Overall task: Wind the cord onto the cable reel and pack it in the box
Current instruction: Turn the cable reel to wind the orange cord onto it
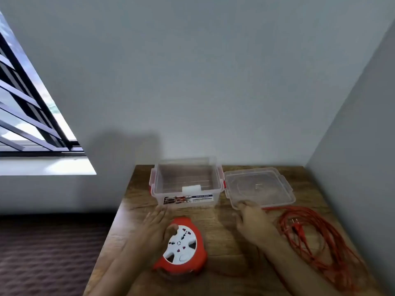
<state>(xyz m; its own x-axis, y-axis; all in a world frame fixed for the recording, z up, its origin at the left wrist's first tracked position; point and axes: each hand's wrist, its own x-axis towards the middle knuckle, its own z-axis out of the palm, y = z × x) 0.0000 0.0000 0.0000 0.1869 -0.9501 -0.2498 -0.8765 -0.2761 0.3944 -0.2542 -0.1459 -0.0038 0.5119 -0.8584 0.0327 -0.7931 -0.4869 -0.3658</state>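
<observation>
The left hand (157,226) lay against the left edge of the cable reel (181,246) in the lower middle of the frame, fingers stretched out and the thumb resting on its white socket face, steadying rather than gripping it. The right hand (251,221) hovered loosely open and empty over the wooden table (226,242), just below the clear lid (259,188). The orange cord (320,242) sprawled unwound in loose loops at lower right, its plug (296,226) lying among them. The open clear box (188,182) stood above the reel. The cord looked limp and prone to tangling, best taken near the reel and fed through the fingers; the rigid reel seemed light enough to hold by its red rim.
</observation>
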